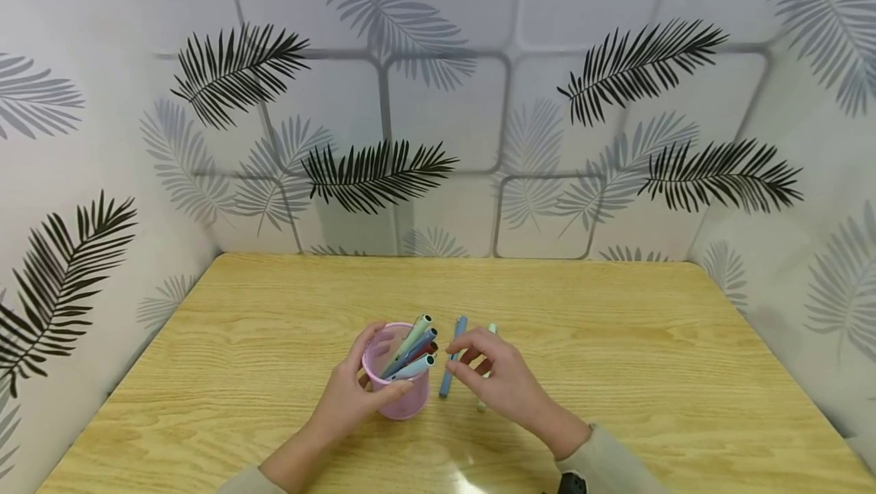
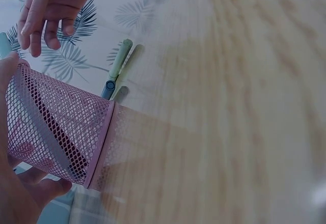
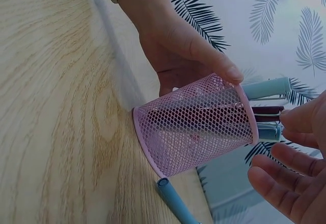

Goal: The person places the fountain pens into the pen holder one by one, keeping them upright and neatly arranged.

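Observation:
My left hand (image 1: 352, 391) grips a pink mesh pen holder (image 1: 404, 403) round its side, thumb near the rim. Several pens lean to the right inside it: a light green pen (image 1: 411, 342), a blue one, a dark red pen (image 3: 267, 113) and a light blue pen (image 1: 414, 366). Just right of the holder is my right hand (image 1: 503, 376), its fingers loosely bent and thumb and forefinger apart, holding nothing. Under that hand a blue pen (image 1: 446, 384) lies on the table, and a pale green pen (image 2: 120, 58) lies beside it, partly hidden by the hand in the head view.
Both hands are over a wood-grain table (image 1: 274, 311). Behind and at the sides stand pale walls (image 1: 445, 114) with a leaf pattern. A black band (image 1: 572, 483) is on the right wrist, by a light sleeve.

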